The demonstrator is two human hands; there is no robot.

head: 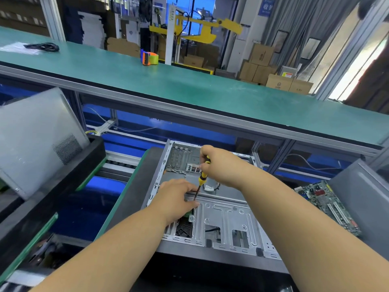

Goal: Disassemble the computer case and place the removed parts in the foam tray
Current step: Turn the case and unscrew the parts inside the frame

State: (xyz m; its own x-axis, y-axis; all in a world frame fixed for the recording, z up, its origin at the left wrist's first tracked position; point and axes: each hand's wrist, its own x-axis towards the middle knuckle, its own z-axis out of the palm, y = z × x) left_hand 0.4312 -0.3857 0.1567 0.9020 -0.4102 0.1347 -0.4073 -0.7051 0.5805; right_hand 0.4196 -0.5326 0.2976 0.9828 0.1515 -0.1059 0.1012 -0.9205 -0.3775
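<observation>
An open grey metal computer case [223,220] lies on its side in front of me on a dark pad. My right hand [219,163] grips the yellow-and-black handle of a screwdriver [202,178], held nearly upright with its tip down at the case's drive bracket. My left hand [176,199] rests on the case frame beside the shaft, fingers steadying the tip near a small green part. A removed green motherboard [328,205] lies to the right on grey foam [366,199]. A black foam tray [69,180] at the left holds a leaning grey side panel [33,140].
A long green shelf [189,87] runs across above the work area, carrying an orange and green tape dispenser [149,57] and a black cable bundle [43,47]. Cardboard boxes [273,74] and a yellow machine stand behind. Blue conveyor sections lie under the shelf.
</observation>
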